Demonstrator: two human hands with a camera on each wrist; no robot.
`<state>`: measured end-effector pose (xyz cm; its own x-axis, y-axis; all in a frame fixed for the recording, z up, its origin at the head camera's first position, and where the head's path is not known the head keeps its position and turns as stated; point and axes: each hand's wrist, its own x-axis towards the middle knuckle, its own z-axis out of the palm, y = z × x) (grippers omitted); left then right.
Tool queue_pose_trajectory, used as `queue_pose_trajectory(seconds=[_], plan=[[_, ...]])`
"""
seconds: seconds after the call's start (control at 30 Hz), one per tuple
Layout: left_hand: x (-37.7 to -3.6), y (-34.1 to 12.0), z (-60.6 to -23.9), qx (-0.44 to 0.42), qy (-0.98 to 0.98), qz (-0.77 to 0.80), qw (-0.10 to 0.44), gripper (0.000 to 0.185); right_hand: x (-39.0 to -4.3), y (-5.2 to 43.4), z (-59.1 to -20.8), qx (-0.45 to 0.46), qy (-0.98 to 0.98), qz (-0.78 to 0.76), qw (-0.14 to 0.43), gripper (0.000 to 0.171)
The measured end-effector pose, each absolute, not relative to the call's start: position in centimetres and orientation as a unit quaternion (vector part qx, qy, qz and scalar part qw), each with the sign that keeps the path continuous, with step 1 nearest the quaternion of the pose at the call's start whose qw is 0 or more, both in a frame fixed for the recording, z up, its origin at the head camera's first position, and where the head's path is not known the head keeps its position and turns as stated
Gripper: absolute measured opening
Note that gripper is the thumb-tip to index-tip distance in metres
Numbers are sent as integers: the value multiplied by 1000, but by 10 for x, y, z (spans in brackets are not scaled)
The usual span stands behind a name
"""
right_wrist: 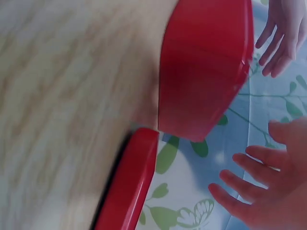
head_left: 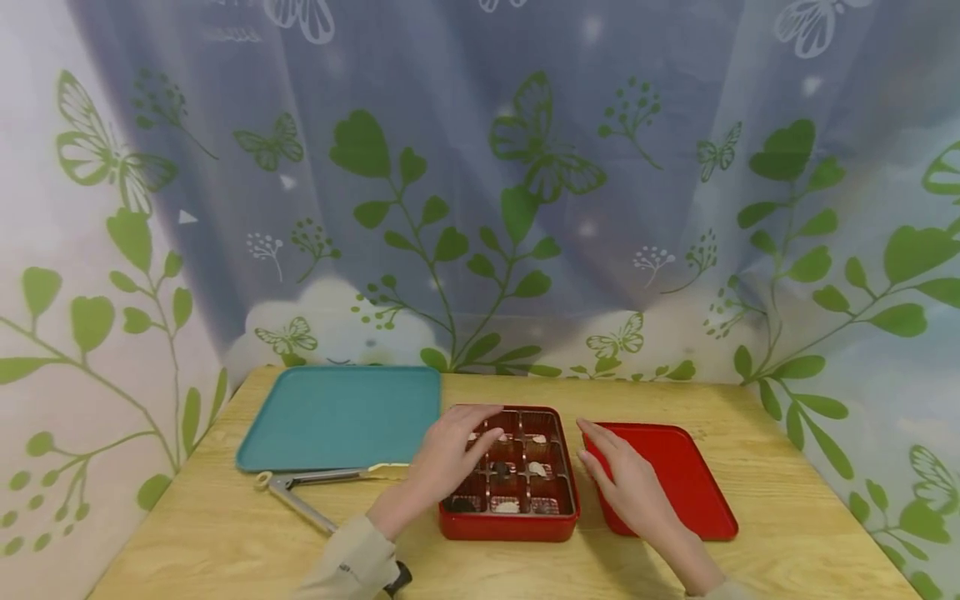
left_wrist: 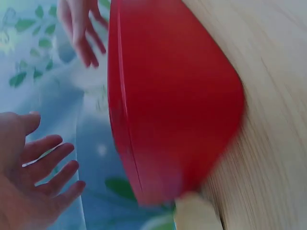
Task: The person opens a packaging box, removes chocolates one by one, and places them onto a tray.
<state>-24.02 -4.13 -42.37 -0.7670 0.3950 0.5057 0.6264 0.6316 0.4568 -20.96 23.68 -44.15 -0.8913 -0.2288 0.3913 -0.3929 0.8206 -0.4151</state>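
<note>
Beige sleeve [head_left: 348,562] nearest the head cam, dark band [head_left: 401,577] at its cuff. Head view: left hand [head_left: 447,454] over the left side of a red box [head_left: 510,527], right hand [head_left: 628,482] over the left edge of a red lid [head_left: 690,475] just right of the box. Hands well apart, fingers extended, neither gripping anything. Box sits upright mid-table, uncovered, three-by-three divided insert [head_left: 520,454] inside. Small light pieces [head_left: 507,507] and dark pieces [head_left: 502,469] show in the compartments; left hand hides part of the left column. Teal tray [head_left: 352,417] lies at back left, metal tongs [head_left: 322,477] spread in front of it, all on a wooden table [head_left: 780,500]. Leaf-and-butterfly curtain [head_left: 450,83] behind. Left wrist view: box side wall fills the middle, left hand at lower left, fingers spread, visible gap to the box; right hand at top, beyond the box, fingers loose. Blurred cream tip at bottom, probably the tongs, can't confirm. Right wrist view: box wall up top, lid edge lower left on the table, right hand at lower right with fingers spread and clear of both; left hand in the top right corner, fingers hanging loosely.
</note>
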Motion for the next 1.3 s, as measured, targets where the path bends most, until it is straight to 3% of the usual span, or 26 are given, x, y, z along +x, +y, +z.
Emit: queue_pose_trajectory(seconds=[0.37,0.7,1.0,1.3], plan=[[-243,-148,-437,-250,-915,-287,133,54,-210,224,-454,212,-958,174,87,74],[-231,-233,-457,-287,-909,-293,68,64,-213,224,-457,212,-961,172,35,78],[-225,-254,-468,-332,-903,-273,22,84,-214,224,-456,209,-962,177,11,79],[-223,-248,-471,-352,-909,-222,28,103,-214,224,-457,209,-961,183,8,79]])
